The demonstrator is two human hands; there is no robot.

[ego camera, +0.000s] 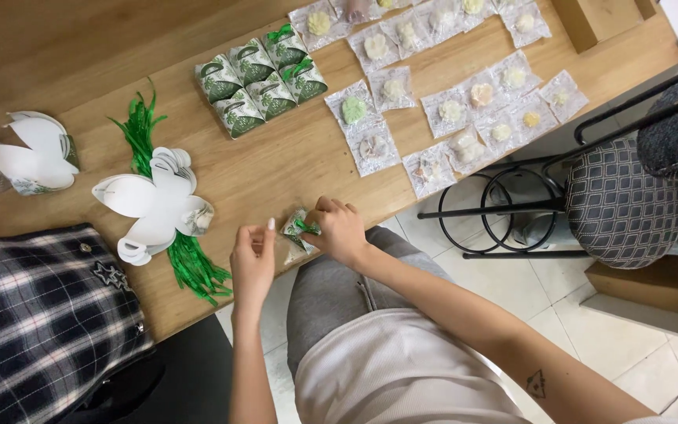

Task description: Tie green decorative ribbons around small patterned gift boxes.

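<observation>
My right hand (340, 230) grips a small green-and-white folded gift box (298, 228) with a green ribbon tie at the wooden table's (276, 169) near edge. My left hand (251, 263) is just left of it, fingers pinched on the ribbon end beside the box. A stack of flat white box blanks (154, 206) lies to the left on a bundle of green ribbon strips (190, 263). Several finished green boxes (260, 74) stand in a block farther back.
Many clear packets holding small flower-shaped cakes (449, 110) are spread over the right part of the table. More white blanks (33, 157) lie at the far left. A plaid bag (41, 314) rests at lower left. A stool with a quilted seat (621, 196) stands to the right.
</observation>
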